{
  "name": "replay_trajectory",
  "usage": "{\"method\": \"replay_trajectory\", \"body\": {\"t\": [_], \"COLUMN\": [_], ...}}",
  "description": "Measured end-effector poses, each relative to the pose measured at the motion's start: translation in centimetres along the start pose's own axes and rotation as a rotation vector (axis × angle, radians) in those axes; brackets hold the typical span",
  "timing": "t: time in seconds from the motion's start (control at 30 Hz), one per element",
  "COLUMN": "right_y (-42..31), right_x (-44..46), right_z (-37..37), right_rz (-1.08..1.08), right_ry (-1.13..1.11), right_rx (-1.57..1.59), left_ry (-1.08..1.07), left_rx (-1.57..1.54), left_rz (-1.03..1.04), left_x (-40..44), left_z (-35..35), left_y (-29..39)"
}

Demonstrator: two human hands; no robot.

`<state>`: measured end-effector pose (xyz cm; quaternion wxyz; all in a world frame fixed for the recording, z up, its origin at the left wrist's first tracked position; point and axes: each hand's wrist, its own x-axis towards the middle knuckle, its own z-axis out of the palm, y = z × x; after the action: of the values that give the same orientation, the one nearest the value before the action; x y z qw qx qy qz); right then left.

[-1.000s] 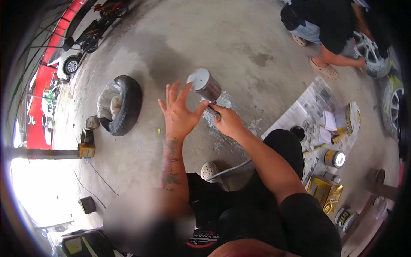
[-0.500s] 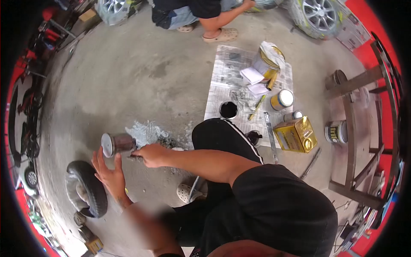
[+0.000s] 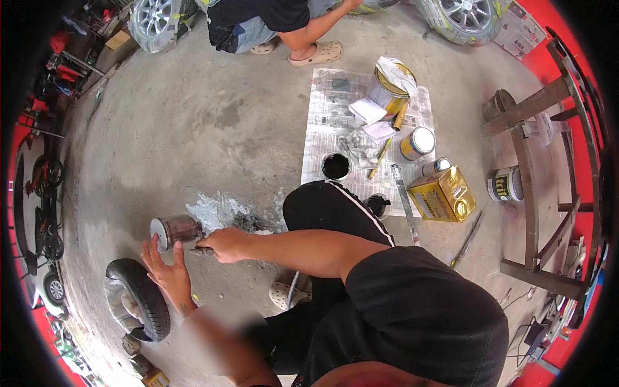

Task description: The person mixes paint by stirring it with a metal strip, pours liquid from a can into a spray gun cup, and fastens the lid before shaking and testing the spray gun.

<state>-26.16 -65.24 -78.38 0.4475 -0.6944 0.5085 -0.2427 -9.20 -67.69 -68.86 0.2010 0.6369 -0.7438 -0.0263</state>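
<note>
My right hand [image 3: 225,245] is closed around the handle of a paint spray gun [image 3: 202,246], low over the floor. The gun's cup [image 3: 184,229], streaked with grey residue, lies tipped on its side with its pale round end toward the left. My left hand [image 3: 169,271] is open, fingers spread, just below that round end; its fingertips are at the rim, and I cannot tell whether they touch it. Wet whitish splashes [image 3: 216,209] mark the concrete beyond the gun. A thin grey hose [image 3: 293,288] shows beside my shoe.
Newspaper [image 3: 316,103] at right carries a large can [image 3: 390,93], a smaller can [image 3: 418,143] and a cup of black paint [image 3: 336,166]. A gold tin [image 3: 442,193] stands nearby. A tyre [image 3: 151,300] lies at left, a wooden frame [image 3: 532,193] stands right, and another person [image 3: 284,19] crouches ahead.
The view has shifted a little, so the floor items appear displaced. My hands and the spray gun keep nearly the same pose, the cup slightly lower in view.
</note>
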Motion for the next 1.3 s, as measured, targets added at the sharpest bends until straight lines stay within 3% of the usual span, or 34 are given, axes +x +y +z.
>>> {"method": "replay_trajectory", "body": {"t": [1.03,1.3], "right_y": [1.3,0.5], "right_x": [1.0,0.6], "right_z": [1.3,0.6], "right_rz": [-0.019,0.028], "right_ry": [-0.023,-0.064], "right_rx": [-0.037,-0.026], "left_ry": [-0.069,-0.143], "left_rx": [-0.001,0.132], "left_rz": [-0.101,-0.127], "left_x": [0.1,0.0], "left_z": [-0.4,-0.3], "left_y": [0.4,0.3]}}
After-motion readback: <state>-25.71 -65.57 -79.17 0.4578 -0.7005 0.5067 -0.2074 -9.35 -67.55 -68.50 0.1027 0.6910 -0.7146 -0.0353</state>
